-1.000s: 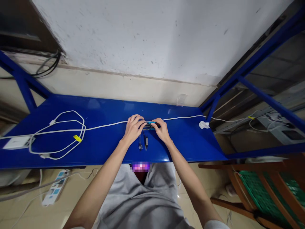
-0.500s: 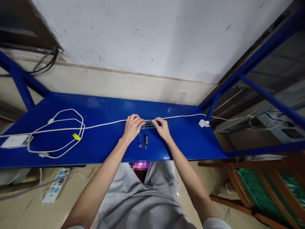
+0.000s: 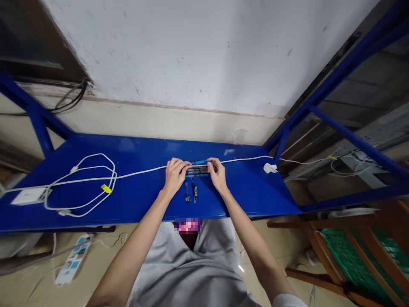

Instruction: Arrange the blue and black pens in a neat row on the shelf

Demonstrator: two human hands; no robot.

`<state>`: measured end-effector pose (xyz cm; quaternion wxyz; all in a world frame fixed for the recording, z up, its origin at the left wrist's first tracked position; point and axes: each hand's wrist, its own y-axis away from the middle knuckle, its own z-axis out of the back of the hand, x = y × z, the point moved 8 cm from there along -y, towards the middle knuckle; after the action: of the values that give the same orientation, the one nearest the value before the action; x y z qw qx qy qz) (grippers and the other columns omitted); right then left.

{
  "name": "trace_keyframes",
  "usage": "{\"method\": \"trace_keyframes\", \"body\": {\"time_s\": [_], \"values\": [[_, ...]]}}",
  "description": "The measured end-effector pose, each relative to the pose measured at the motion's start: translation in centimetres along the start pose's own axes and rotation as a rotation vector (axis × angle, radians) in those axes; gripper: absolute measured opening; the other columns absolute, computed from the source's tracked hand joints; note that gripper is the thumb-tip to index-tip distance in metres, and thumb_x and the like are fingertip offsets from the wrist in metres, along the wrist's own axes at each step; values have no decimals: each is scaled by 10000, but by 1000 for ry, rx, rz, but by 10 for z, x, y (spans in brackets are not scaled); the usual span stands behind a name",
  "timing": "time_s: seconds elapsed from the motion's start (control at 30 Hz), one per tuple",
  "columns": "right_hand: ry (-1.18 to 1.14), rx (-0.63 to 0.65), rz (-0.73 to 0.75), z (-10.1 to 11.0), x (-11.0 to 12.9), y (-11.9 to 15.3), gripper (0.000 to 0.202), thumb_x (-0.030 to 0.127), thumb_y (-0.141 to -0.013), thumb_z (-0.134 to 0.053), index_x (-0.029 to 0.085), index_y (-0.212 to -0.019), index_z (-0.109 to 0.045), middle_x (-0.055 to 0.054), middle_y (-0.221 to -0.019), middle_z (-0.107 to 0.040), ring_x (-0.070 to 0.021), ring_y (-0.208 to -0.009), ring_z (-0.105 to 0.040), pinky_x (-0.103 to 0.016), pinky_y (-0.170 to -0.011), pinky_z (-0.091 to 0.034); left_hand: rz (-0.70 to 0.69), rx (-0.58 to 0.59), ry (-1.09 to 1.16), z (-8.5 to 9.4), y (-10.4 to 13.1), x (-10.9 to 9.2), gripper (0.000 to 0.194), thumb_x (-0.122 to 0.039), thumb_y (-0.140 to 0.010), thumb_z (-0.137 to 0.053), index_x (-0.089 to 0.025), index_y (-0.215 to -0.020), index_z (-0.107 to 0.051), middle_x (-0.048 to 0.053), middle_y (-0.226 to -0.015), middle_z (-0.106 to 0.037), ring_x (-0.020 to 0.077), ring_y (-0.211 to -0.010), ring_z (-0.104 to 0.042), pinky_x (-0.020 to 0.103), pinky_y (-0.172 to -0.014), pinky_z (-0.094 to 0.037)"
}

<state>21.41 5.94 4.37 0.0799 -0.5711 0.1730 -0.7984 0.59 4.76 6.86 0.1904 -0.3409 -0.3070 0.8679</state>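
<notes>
Several slim pens (image 3: pixel 198 169), some with blue parts, lie side by side across the middle of the blue table. My left hand (image 3: pixel 175 174) is closed at their left ends, fingertips on the upper pens. At the right ends, my right hand (image 3: pixel 217 172) pinches them between thumb and fingers. Just below, a small clear piece (image 3: pixel 187 193) and a dark and grey pen-like item (image 3: pixel 195 192) rest on the table, touched by neither hand. Fingers hide the tips of the pens.
A white cable (image 3: pixel 140 172) runs across the blue table (image 3: pixel 143 200) behind the hands, looped at left. A white box (image 3: pixel 29 196) sits at far left, crumpled white tissue (image 3: pixel 270 168) at right. Blue frame posts rise at both sides; a wooden chair (image 3: pixel 322 251) stands lower right.
The view has shifted slightly. Both hands remain at the ends of the pens, and more of the pens now shows between them, with a blue one at the top.
</notes>
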Motion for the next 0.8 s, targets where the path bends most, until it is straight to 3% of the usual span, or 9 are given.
{"method": "trace_keyframes", "body": {"time_s": [0.07,0.13,0.23,0.3,0.43,0.57,0.63,0.73,0.8], "values": [[4,-119,-39,12,-3,12,322,481,-1018,-492,212,-1101,-648,51,-629,-495,-160,-580,-475,-272,-588,-383,82,-91,22,14,1,4,264,-405,-1033,-562,-221,-955,-735,60,-898,-749,251,-958,-612,417,-884,-441],[58,-55,-43,7,-2,26,276,444,-1003,-521,214,-1004,-673,44,-626,-512,-158,-563,-478,-278,-582,-382,162,-119,76,22,4,7,240,-399,-1017,-587,-217,-935,-720,55,-888,-739,245,-936,-618,403,-872,-467],[127,148,20,-10,6,43,245,389,-992,-549,219,-1041,-719,-4,-758,-638,-176,-642,-566,-301,-664,-451,179,53,153,16,12,2,193,-353,-1014,-591,-215,-943,-707,47,-923,-736,230,-916,-634,388,-867,-491],[123,144,45,-10,11,46,281,387,-1009,-537,224,-1159,-710,-35,-875,-685,-194,-724,-609,-322,-736,-492,147,153,160,9,19,-2,180,-343,-1010,-598,-214,-950,-709,53,-950,-731,239,-958,-642,399,-892,-494],[86,55,65,-3,15,39,422,412,-1000,-591,238,-1384,-610,-69,-1042,-690,-221,-881,-638,-355,-825,-534,119,220,154,-1,29,2,181,-352,-989,-631,-212,-946,-737,68,-963,-718,248,-982,-634,414,-893,-500],[124,148,147,-8,24,37,287,391,-1004,-619,268,-1250,-700,-76,-1123,-720,-253,-1040,-647,-424,-998,-495,98,264,131,-10,35,8,185,-363,-984,-635,-227,-955,-757,69,-960,-739,258,-975,-617,421,-872,-490],[150,145,167,-7,28,41,227,356,-1039,-559,267,-1155,-733,-70,-1131,-742,-259,-1082,-649,-444,-1042,-462,106,251,103,-10,37,10,201,-370,-995,-615,-232,-956,-756,66,-944,-748,264,-976,-613,424,-871,-481],[188,23,167,3,33,48,291,262,-1065,-448,252,-1166,-721,-72,-1093,-754,-253,-1045,-654,-440,-993,-477,163,157,94,0,39,15,221,-375,-1002,-599,-225,-939,-748,64,-915,-746,264,-958,-612,419,-873,-484],[223,17,210,3,37,54,336,175,-1035,-418,245,-1164,-720,-74,-1079,-754,-251,-1033,-656,-436,-961,-490,206,100,120,5,40,20,221,-374,-997,-606,-219,-922,-743,64,-904,-742,258,-935,-611,411,-866,-494]]}}
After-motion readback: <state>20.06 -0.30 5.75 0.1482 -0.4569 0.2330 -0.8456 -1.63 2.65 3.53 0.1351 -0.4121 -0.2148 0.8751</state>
